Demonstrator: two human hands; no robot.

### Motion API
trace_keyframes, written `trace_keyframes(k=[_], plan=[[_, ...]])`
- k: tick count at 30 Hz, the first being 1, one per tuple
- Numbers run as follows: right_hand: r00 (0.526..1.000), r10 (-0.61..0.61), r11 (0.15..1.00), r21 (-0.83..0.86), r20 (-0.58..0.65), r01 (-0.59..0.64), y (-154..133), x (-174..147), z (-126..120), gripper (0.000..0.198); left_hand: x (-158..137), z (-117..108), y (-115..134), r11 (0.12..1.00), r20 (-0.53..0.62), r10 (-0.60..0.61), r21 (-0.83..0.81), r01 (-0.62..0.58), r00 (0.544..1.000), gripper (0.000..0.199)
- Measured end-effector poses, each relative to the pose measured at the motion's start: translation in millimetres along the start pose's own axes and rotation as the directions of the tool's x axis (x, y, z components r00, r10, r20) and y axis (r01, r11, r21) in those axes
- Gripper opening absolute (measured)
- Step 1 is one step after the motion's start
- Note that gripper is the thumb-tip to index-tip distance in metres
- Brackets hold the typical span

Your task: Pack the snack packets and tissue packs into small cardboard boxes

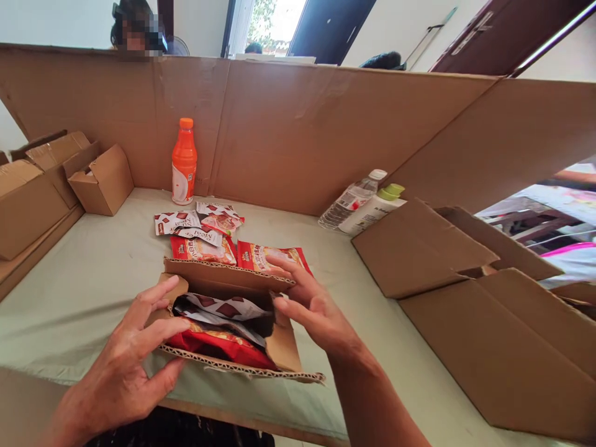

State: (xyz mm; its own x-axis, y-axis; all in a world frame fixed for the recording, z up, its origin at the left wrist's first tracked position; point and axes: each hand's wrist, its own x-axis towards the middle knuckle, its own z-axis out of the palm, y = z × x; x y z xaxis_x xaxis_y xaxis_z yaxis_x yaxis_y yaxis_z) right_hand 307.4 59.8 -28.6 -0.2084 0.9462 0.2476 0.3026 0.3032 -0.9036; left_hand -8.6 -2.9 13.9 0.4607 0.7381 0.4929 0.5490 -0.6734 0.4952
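Note:
A small open cardboard box (218, 273) sits on the pale green table (93, 267) in front of me. Inside it lie a white-and-maroon snack packet (223, 307) and a red packet (218, 344). My left hand (128, 360) rests on the box's left flap, fingers spread. My right hand (310, 304) touches the right flap and rim with fingers extended. Neither hand grips anything. Behind the box lie several more snack packets (200, 233), red and white-maroon.
An orange drink bottle (184, 162) stands at the back. A clear water bottle (352, 198) and a white bottle with a green cap (377, 208) lie at right. Flattened cardboard (488, 310) covers the right side, small boxes (100, 180) sit left. Cardboard walls (302, 130) surround the table; a person sits behind them.

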Motion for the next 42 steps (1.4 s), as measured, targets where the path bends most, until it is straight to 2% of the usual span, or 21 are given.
trace_keyframes(k=[2, 3, 5, 10, 12, 14, 17, 19, 22, 26, 28, 30, 36, 39, 42], plan=[[0.994, 0.035, 0.992, 0.115, 0.106, -0.047, 3.9, -3.3, -3.6, 0.084, 1.8, -0.9, -2.0, 1.000, 0.009, 0.002, -0.002, -0.002, 1.000, 0.034], [0.991, 0.047, 0.991, 0.121, 0.127, -0.062, 6.4, -4.3, -4.5, 0.085, 2.6, -1.1, -3.3, 1.000, 0.016, -0.003, 0.003, 0.003, 1.000, 0.034], [0.992, 0.047, 0.996, 0.066, 0.116, -0.055, 10.9, -5.0, -4.9, 0.074, 4.2, -0.5, -6.2, 0.999, 0.016, -0.039, 0.026, 0.039, 0.999, 0.038], [0.991, -0.105, 0.994, 0.017, 0.087, 0.104, 11.7, -2.6, -5.7, 0.038, 8.3, 10.3, -13.3, 0.984, -0.064, -0.119, 0.126, 0.126, 0.991, 0.046], [0.976, -0.192, 0.980, 0.068, 0.101, 0.186, 8.6, -2.7, -6.8, 0.035, 8.8, 16.7, -14.9, 0.975, -0.111, -0.113, 0.180, 0.132, 0.987, 0.046], [0.958, -0.256, 0.964, 0.110, 0.131, 0.243, 5.3, -5.0, -8.1, 0.041, 8.0, 22.0, -16.1, 0.961, -0.181, -0.119, 0.228, 0.159, 0.976, 0.050], [0.941, -0.283, 0.959, 0.044, 0.187, 0.280, 1.4, -13.1, -10.1, 0.048, 5.1, 26.0, -19.1, 0.942, -0.258, -0.126, 0.272, 0.197, 0.958, 0.050], [0.934, -0.271, 0.954, -0.062, 0.234, 0.293, 0.1, -21.4, -11.5, 0.051, 3.1, 26.3, -22.3, 0.947, -0.216, -0.121, 0.266, 0.178, 0.969, 0.038], [0.937, -0.194, 0.940, -0.219, 0.289, 0.262, 1.1, -36.6, -12.8, 0.071, -0.4, 24.0, -28.5, 0.970, -0.116, -0.142, 0.181, 0.161, 0.983, 0.028], [0.958, -0.051, 0.926, -0.347, 0.281, 0.151, 6.2, -56.5, -12.6, 0.089, -7.7, 16.0, -37.0, 0.973, 0.031, -0.228, 0.050, 0.226, 0.973, 0.038], [0.959, -0.039, 0.914, -0.378, 0.281, 0.148, 9.5, -63.9, -12.8, 0.094, -11.8, 11.8, -40.2, 0.970, 0.128, -0.240, 0.007, 0.241, 0.962, 0.050], [0.956, -0.052, 0.893, -0.414, 0.290, 0.174, 13.5, -68.9, -13.5, 0.098, -15.3, 9.5, -41.6, 0.969, 0.174, -0.239, -0.016, 0.245, 0.955, 0.060], [0.950, -0.112, 0.835, -0.491, 0.291, 0.249, 25.8, -61.9, -10.2, 0.087, -25.4, 10.7, -37.6, 0.959, 0.152, -0.281, 0.005, 0.283, 0.948, 0.068], [0.932, -0.137, 0.843, -0.455, 0.334, 0.287, 23.1, -42.7, 2.6, 0.086, -37.9, 3.8, -38.5, 0.945, 0.063, -0.326, 0.061, 0.322, 0.943, 0.067], [0.897, -0.175, 0.868, -0.367, 0.407, 0.335, 13.9, -13.4, 27.4, 0.085, -58.4, -12.6, -44.7, 0.925, -0.062, -0.345, 0.145, 0.351, 0.936, 0.060]])
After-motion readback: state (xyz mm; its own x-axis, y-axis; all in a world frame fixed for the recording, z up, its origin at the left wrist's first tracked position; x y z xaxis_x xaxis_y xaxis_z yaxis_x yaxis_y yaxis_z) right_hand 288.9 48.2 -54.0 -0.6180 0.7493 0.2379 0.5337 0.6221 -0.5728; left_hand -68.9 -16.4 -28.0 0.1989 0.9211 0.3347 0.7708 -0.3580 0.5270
